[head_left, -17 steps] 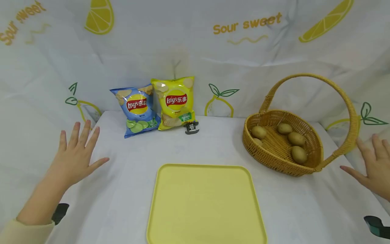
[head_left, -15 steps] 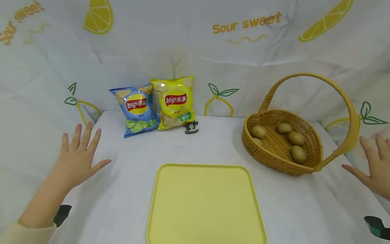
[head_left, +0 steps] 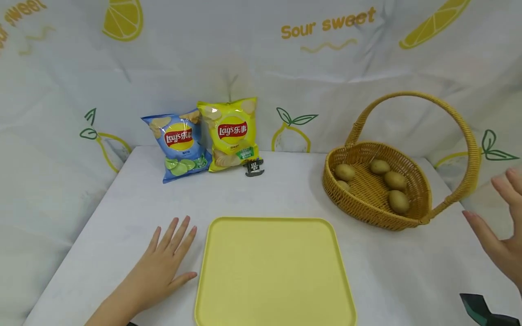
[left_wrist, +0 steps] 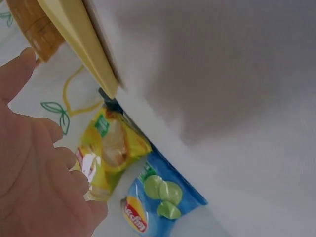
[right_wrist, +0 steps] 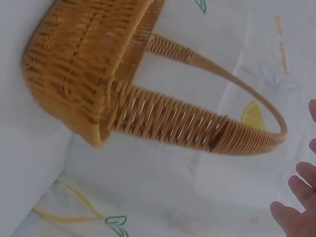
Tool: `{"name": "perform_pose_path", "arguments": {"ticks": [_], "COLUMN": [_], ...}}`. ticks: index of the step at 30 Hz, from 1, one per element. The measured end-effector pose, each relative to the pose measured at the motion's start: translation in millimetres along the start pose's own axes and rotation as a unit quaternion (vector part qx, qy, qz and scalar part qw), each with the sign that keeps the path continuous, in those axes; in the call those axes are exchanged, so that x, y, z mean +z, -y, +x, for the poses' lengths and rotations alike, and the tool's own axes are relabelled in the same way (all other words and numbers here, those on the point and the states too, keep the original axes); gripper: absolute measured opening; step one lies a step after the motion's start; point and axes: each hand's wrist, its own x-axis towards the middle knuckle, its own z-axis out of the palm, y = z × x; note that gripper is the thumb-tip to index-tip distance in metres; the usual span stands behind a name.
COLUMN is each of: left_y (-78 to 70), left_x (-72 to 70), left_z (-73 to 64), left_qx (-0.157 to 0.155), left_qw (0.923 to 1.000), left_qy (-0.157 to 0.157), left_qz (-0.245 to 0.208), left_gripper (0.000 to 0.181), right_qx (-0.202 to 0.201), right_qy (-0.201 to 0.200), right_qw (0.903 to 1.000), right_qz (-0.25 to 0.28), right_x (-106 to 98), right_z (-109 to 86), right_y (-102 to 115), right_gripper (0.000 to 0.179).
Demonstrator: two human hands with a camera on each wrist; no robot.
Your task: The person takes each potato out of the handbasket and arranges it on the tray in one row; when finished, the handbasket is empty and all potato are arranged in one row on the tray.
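Observation:
My left hand (head_left: 161, 271) hovers just left of the yellow tray (head_left: 275, 271), its fingers spread and holding nothing. In the left wrist view the tray's edge (left_wrist: 81, 39) rises beyond the thumb. At the right edge of the head view my right hand (head_left: 505, 231), partly cut off, is held with fingers apart, beside the wicker basket (head_left: 367, 213). Several potatoes (head_left: 394, 180) lie in that basket. Its tall arched handle (right_wrist: 168, 121) fills the middle of the right wrist view, apart from my fingers.
A blue Lay's chip bag (head_left: 179, 147) and a yellow Lay's chip bag (head_left: 231, 133) lean side by side against the back cloth. A small black object with a white label (head_left: 254, 167) lies at the yellow bag's foot. The white table's left edge slopes toward me.
My left hand has moved right and nearer to me, from the table's left edge to beside the tray. My right hand has shifted and turned slightly. The head view has tilted a little.

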Motion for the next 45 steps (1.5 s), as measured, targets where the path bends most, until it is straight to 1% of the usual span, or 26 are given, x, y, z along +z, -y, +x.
{"name": "perform_pose_path", "arguments": {"ticks": [2, 4, 6, 8, 10, 12, 13, 15, 17, 19, 21, 22, 25, 28, 29, 33, 35, 39, 43, 45], "left_y": [-6.9, -10.6, -13.0, -14.1, -15.6, -17.1, -17.5, -18.9, -19.8, -20.2, -20.2, -20.2, -20.6, -21.4, -22.1, -24.2, -25.8, -27.5, -27.8, -27.5], "left_x": [4.9, 11.9, 18.9, 27.3, 33.2, 36.6, 37.6, 37.4, 36.9, 38.1, 40.2, 41.8, 44.4, 45.9, 45.4, 44.5, 43.5, 44.1, 46.0, 46.5], "left_z": [-2.6, -4.5, -5.7, -6.7, -7.3, -7.8, -8.0, -8.1, -7.8, -7.6, -7.7, -7.7, -8.2, -8.4, -8.2, -7.7, -7.1, -6.1, -4.3, -3.0], "left_qx": [0.015, 0.034, 0.052, 0.074, 0.090, 0.100, 0.103, 0.108, 0.108, 0.109, 0.109, 0.108, 0.103, 0.096, 0.095, 0.089, 0.086, 0.076, 0.063, 0.055], "left_qw": [0.9999, 0.9992, 0.9981, 0.9957, 0.9937, 0.9927, 0.9927, 0.9926, 0.9927, 0.9927, 0.9925, 0.9925, 0.9926, 0.9934, 0.9936, 0.9947, 0.9951, 0.9960, 0.9969, 0.9976], "left_qy": [-0.003, -0.018, -0.033, -0.054, -0.064, -0.064, -0.060, -0.055, -0.052, -0.050, -0.052, -0.053, -0.058, -0.056, -0.057, -0.048, -0.044, -0.040, -0.038, -0.032], "left_qz": [0.000, 0.005, 0.008, 0.017, 0.019, 0.021, 0.020, 0.012, 0.010, 0.011, 0.017, 0.023, 0.030, 0.026, 0.025, 0.023, 0.022, 0.026, 0.027, 0.027], "left_gripper": [0.089, 0.089, 0.088, 0.088, 0.086, 0.085, 0.084, 0.082, 0.080, 0.080, 0.081, 0.082, 0.082, 0.082, 0.081, 0.079, 0.078, 0.078, 0.078, 0.078], "right_qx": [-0.035, -0.061, -0.085, -0.104, -0.104, -0.091, -0.083, -0.050, -0.021, 0.000, 0.008, 0.016, 0.052, 0.104, 0.113, 0.138, 0.145, 0.151, 0.126, 0.109], "right_qy": [-0.019, -0.037, -0.043, -0.046, -0.026, 0.004, 0.020, 0.067, 0.111, 0.154, 0.187, 0.206, 0.272, 0.340, 0.358, 0.410, 0.429, 0.454, 0.468, 0.466], "right_qw": [0.9990, 0.9967, 0.9939, 0.9903, 0.9886, 0.9869, 0.9851, 0.9806, 0.9749, 0.9673, 0.9596, 0.9535, 0.9305, 0.8994, 0.8921, 0.8636, 0.8524, 0.8340, 0.8303, 0.8357], "right_qz": [0.020, 0.040, 0.057, 0.080, 0.105, 0.133, 0.150, 0.177, 0.192, 0.202, 0.210, 0.219, 0.239, 0.254, 0.252, 0.259, 0.262, 0.275, 0.276, 0.269], "right_x": [7.5, 16.1, 25.0, 35.9, 47.4, 60.1, 66.8, 78.8, 91.2, 103.0, 115.3, 120.6, 133.4, 140.7, 143.0, 151.2, 155.0, 163.6, 173.3, 177.6], "right_z": [2.8, 6.2, 9.7, 12.4, 14.1, 14.7, 14.8, 15.6, 16.9, 19.9, 23.9, 25.8, 32.0, 37.9, 40.0, 46.8, 48.6, 48.8, 45.7, 44.1], "right_y": [7.2, 16.9, 26.4, 32.5, 34.9, 31.9, 29.3, 23.8, 18.8, 15.1, 12.1, 11.3, 10.5, 12.5, 13.1, 14.5, 13.7, 8.7, 2.2, 0.3], "right_gripper": [0.078, 0.073, 0.070, 0.068, 0.068, 0.069, 0.066, 0.052, 0.039, 0.038, 0.041, 0.040, 0.038, 0.038, 0.039, 0.042, 0.045, 0.048, 0.042, 0.039]}}
